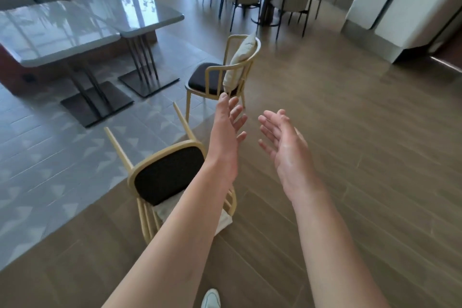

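Both of your hands are held out in front of you and hold nothing. Your left hand (pixel 226 137) has its fingers straight and a little spread, palm turned inward. Your right hand (pixel 287 150) faces it with fingers loosely apart and slightly bent. Neither touches anything. The tipped chair (pixel 167 175) lies on the floor below and behind your left fingers, partly under your left forearm. Its dark seat panel faces you, and two of its legs point up and away to the left of your fingertips. A pale cushion (pixel 223 222) seems to be caught under its backrest, but your arm covers most of it, so I can't be sure how it lies. Just beyond your left fingertips is the standing chair (pixel 212 77), on its legs, with a back cushion (pixel 241 57) leaning against its backrest. Well off to the left of your fingers are the grey tables (pixel 75 27). I'd judge the job about half done: one chair is up and has its cushion, while the other has not yet been touched. You would need to bring your fingers down and back to its frame, grip it, set it on its legs, put the cushion back and probably move it to the tables.
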A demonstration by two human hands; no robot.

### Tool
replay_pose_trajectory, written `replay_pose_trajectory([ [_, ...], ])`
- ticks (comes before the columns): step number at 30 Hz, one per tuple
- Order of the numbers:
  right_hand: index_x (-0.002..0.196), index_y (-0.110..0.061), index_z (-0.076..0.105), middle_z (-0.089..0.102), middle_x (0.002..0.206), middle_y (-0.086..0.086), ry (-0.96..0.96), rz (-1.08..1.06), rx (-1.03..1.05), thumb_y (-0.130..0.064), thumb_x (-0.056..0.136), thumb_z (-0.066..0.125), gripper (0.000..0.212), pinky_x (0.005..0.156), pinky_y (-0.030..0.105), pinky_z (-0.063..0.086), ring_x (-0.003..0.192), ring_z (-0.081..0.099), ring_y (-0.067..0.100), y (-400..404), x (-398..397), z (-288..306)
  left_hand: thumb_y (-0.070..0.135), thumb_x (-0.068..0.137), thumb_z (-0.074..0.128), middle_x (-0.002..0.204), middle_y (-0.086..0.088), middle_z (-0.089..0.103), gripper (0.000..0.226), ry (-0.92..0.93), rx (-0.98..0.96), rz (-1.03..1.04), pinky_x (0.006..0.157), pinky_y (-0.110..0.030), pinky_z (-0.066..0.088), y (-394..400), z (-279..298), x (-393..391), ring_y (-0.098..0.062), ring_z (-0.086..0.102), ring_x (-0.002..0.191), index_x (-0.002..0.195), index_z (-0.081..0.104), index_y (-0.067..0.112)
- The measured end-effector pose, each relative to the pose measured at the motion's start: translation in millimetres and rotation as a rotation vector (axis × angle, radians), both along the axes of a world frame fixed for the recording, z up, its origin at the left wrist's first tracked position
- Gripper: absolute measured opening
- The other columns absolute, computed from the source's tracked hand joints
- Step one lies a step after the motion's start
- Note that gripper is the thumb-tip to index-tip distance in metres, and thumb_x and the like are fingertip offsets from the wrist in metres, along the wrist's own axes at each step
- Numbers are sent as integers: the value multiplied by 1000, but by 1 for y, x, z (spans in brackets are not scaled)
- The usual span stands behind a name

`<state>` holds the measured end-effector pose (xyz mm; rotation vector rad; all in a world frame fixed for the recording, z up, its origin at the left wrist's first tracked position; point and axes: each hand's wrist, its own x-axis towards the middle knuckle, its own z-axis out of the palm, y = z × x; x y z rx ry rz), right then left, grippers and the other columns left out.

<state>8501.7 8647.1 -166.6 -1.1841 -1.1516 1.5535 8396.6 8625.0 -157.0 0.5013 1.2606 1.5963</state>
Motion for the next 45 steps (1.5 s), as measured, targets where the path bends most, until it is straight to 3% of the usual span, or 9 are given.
replay_pose_trajectory([
  [6, 137, -21, 58, 66, 126, -11, 13, 172, -27, -46, 104, 41, 44, 111, 39, 44, 122, 57, 4, 18, -10, -6, 58, 105, 27, 146, 1, 54, 57, 45, -11, 195, 115, -46, 37, -4, 0, -13, -14, 55, 128, 144, 52, 25],
  [15, 141, -20, 53, 60, 138, -7, 9, 514, 9, -47, 105, 36, 48, 114, 38, 40, 129, 52, 6, 28, 23, -8, 55, 106, 22, 161, -5, 38, 61, 118, -34, 440, 123, -47, 24, -29, -6, 38, -20, 40, 144, 155, 37, 21],
  [22, 142, -18, 53, 60, 137, -5, 43, 689, -70, -43, 105, 38, 47, 111, 36, 42, 133, 51, 13, 8, 43, -25, 48, 106, 30, 155, -2, 45, 53, 123, -89, 642, 117, -44, 32, -69, -18, 67, -16, 50, 136, 152, 41, 26],
  [33, 143, -21, 51, 54, 145, -4, -28, 708, 19, -43, 107, 34, 46, 117, 41, 36, 137, 45, 13, -28, 35, -42, 49, 107, 27, 162, 0, 33, 57, 183, -151, 606, 123, -45, 23, -114, -52, 55, -16, 38, 145, 158, 30, 21],
  [38, 138, -21, 57, 59, 140, -3, -62, 648, -48, -42, 107, 34, 44, 116, 44, 38, 134, 50, 15, -47, 18, -95, 56, 105, 25, 164, -3, 31, 63, 98, -219, 624, 122, -46, 23, -141, -109, 20, -17, 34, 148, 159, 28, 22],
  [45, 125, -29, 68, 66, 130, -9, -38, 606, -63, -45, 106, 39, 39, 111, 41, 44, 125, 57, 8, -60, -12, -188, 56, 105, 28, 158, -6, 40, 62, 56, -218, 617, 115, -45, 35, -152, -195, -2, -21, 44, 141, 155, 36, 20],
])
